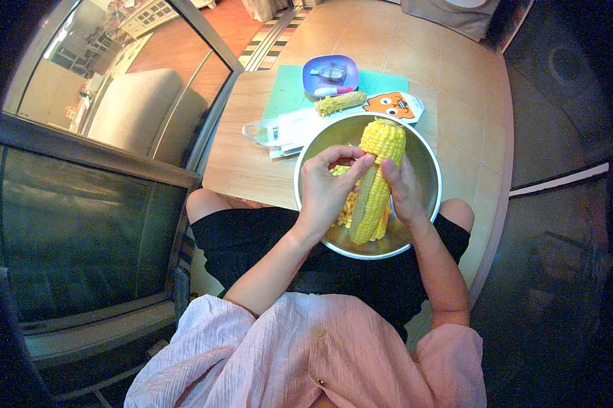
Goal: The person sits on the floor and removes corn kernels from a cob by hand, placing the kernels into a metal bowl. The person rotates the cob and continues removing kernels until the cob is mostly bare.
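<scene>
An ear of corn (pixel 380 188) is held slantwise over a large metal bowl (pixel 435 173). A strip along its left side is bare of kernels. My right hand (pixel 406 188) grips the ear from the right, thumb near its upper part. At the upper left side of the ear, my left hand (pixel 326 183) has thumb and fingertips on the kernels; whether it holds a loose kernel cannot be seen. Loose kernels (pixel 344 214) lie in the bowl, partly hidden by the ear and my left hand.
Beyond the bowl, a stripped corn cob (pixel 341 103), a purple dish (pixel 311 76) with a small item, a red-and-white pen-like object (pixel 333 91), a plastic bag (pixel 286 127) and a card with an orange cartoon (pixel 390 105) lie on a wooden table (pixel 235 163) and green mat (pixel 286 92).
</scene>
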Demonstrator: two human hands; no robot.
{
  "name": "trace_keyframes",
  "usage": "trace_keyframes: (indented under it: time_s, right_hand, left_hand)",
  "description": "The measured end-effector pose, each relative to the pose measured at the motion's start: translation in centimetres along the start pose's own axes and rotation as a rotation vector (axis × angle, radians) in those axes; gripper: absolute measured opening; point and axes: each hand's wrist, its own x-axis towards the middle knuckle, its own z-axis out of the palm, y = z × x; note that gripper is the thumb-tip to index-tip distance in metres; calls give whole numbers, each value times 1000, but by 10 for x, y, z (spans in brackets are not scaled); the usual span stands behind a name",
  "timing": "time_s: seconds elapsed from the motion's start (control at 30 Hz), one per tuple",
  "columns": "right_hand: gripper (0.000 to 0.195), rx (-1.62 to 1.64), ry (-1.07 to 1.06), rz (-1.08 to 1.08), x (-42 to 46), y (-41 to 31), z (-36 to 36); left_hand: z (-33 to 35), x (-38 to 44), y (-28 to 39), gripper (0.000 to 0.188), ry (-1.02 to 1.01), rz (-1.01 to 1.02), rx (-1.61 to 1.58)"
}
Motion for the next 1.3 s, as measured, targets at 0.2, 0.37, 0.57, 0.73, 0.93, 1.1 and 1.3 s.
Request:
trace_keyframes:
  time_s: [0.2,0.37,0.57,0.73,0.93,1.1,1.3]
  right_hand:
    - [61,44,23,45,1,2,3]
    - [59,183,20,108,2,5,2]
    - [63,44,-9,67,2,10,-3]
    - [67,-74,17,48,-1,-2,5]
    - [65,-39,9,42,0,10,1]
    - [62,156,-14,138,0,8,4]
    - [63,-38,37,8,3,12,0]
  left_hand:
    - [2,2,-10,17,71,243,236]
    - [3,1,-4,17,58,323,314]
    - [-1,-1,-9,16,37,151,153]
    - [-1,-4,-3,13,103,239,304]
    - [1,-4,0,13,98,209,352]
    - [0,-2,-3,14,103,220,288]
    - [-4,-1,-10,16,46,151,232]
